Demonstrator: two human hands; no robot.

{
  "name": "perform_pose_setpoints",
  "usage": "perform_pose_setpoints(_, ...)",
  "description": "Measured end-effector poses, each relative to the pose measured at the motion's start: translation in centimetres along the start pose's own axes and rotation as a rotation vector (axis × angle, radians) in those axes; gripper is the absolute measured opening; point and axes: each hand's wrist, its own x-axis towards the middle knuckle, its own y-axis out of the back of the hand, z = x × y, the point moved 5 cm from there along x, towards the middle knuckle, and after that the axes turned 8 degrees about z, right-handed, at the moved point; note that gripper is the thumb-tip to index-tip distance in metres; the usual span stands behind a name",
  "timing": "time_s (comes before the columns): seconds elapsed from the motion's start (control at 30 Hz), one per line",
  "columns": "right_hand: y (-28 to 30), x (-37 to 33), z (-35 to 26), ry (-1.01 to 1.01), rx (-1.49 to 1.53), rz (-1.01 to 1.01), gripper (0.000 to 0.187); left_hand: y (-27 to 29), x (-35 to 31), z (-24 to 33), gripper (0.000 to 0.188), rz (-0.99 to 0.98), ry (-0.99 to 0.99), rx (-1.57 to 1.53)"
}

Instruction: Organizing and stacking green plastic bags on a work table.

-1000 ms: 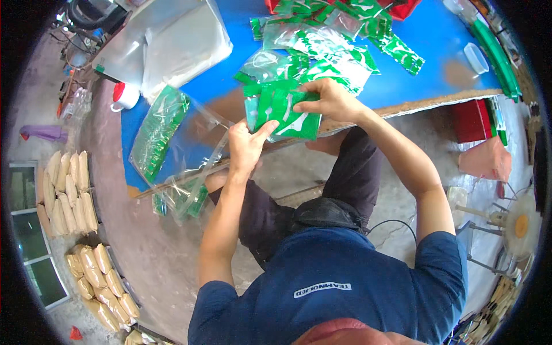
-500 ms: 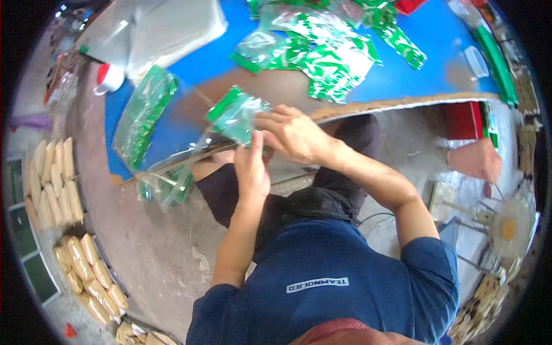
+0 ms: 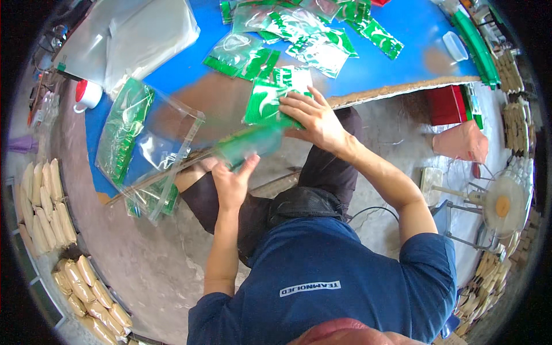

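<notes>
My left hand (image 3: 232, 183), thumb raised and apart from the curled fingers, pinches a small clear and green plastic bag (image 3: 248, 145), smeared by motion, at the table's near edge. My right hand (image 3: 315, 122) lies with fingers stretched flat over a green and white plastic packet (image 3: 270, 99) on the tabletop. Left of my hands, a large clear zip bag (image 3: 172, 144) hangs partly over the edge. Beside it rests a bag with a green band (image 3: 127, 129). Farther back lies a loose pile of similar green packets (image 3: 293, 31).
The blue table (image 3: 402, 49) has a worn brown edge along my lap. A stack of clear plastic sheets (image 3: 152, 43) and a red and white mug (image 3: 87, 95) are at the left. On the right stand a fan (image 3: 503, 205), a pink bag (image 3: 460, 141) and a red box (image 3: 445, 105).
My hands have moved apart: the left drew back with a bag, while the right spread flat over a green and white packet. Earlier both were together at one clear, green-ended bag.
</notes>
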Motion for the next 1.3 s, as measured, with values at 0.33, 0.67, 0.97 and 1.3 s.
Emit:
perform_pose_setpoints(0.33, 4.9, 2.4, -1.0, 0.029, 0.564, 0.029, 0.056, 2.0, 1.1, 4.6, 0.026, -0.108, -0.868, 0.574)
perform_pose_setpoints(0.67, -0.4, 5.4, -1.6, 0.021, 0.115, -0.246, 0.056, -0.7, -4.9, -3.3, 0.051, 0.059, 0.556, -0.959)
perform_pose_setpoints(0.97, -4.1, 8.3, -2.5, -0.339, 0.715, -0.084, 0.029, -1.4, -3.1, -5.7, 0.036, 0.339, 0.448, -0.806)
perform_pose_setpoints(1.3, -1.3, 3.5, -3.8, 0.316, 0.275, -0.010, 0.029, 5.4, -3.3, -2.3, 0.019, -0.044, -0.158, -0.036)
